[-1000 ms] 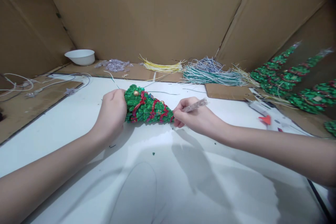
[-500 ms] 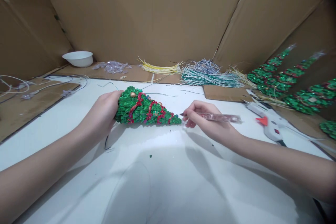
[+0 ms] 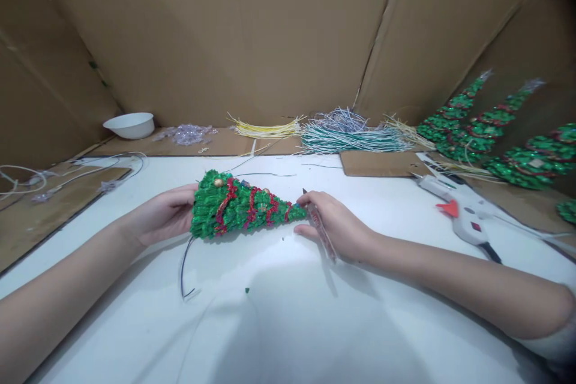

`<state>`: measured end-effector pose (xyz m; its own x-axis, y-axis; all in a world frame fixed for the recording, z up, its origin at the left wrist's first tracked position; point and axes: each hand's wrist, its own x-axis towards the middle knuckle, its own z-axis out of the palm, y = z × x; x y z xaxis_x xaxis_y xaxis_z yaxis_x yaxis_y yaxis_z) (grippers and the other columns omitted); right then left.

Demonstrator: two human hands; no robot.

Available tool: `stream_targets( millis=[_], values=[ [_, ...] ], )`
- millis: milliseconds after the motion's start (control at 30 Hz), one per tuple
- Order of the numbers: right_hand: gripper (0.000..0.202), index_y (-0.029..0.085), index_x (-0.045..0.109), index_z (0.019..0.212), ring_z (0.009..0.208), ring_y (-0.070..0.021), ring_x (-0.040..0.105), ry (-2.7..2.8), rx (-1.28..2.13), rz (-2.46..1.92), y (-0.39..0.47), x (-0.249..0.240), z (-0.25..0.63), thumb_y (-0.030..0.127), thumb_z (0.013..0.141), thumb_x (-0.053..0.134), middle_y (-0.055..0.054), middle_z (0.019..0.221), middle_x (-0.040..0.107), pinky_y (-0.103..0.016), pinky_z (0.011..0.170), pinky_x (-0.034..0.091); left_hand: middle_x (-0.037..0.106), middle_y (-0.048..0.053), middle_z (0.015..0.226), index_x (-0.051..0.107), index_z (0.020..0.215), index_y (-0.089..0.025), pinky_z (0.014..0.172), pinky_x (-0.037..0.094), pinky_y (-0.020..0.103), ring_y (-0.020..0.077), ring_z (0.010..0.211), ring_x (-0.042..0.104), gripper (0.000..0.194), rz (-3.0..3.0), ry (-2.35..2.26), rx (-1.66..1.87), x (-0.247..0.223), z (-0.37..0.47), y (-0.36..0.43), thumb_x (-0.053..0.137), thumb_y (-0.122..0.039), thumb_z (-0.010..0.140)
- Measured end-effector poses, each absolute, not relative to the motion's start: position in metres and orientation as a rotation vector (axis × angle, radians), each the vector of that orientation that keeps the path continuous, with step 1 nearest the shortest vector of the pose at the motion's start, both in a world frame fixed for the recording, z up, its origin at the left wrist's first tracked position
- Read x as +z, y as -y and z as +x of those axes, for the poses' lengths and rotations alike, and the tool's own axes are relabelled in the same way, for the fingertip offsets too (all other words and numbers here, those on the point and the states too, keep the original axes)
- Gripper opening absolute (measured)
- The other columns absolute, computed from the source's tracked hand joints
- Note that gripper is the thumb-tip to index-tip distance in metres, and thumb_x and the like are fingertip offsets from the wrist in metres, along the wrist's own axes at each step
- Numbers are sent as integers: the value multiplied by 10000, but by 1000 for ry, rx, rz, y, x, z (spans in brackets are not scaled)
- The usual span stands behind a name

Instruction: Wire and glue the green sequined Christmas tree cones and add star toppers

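Left hand (image 3: 166,216) cupping glittery green cone tree (image 3: 238,209) | right hand (image 3: 335,225) gripping slim, perhaps plastic, stick (image 3: 320,228)

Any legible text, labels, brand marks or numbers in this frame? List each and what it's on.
None can be read.
Clear glittery pen-like tube in the right hand: reddish marks along it, too blurred to read.
White hot-glue gun with a red trigger: a small dark-and-red mark on its body, too small to read.
Green glittery cone tree with red garland, held at its base by the left hand: no lettering.
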<state>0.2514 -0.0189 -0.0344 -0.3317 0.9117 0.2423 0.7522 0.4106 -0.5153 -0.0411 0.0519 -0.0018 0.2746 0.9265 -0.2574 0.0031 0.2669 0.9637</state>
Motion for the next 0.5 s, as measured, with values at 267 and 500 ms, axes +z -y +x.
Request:
stream_targets(
  millis=[267,500],
  values=[
    [265,169,511,968,822,-191,526,2107,410,-1413,18,-39,249,306,785,645,-61,876,576,-320,733,439,672,88,1112,538,1246,-199,768,537,379,287,959,643,576,1330,-777,193,0,-40,-65,696,-301,703],
    [230,181,509,970,815,-177,527,2051,377,-1351,18,-47,248,293,804,622,-50,870,564,-303,709,453,731,63,851,706,977,-155,706,537,377,271,801,665,371,1477,-777,-41,-3,-39,-81,703,-352,663]
  ],
)
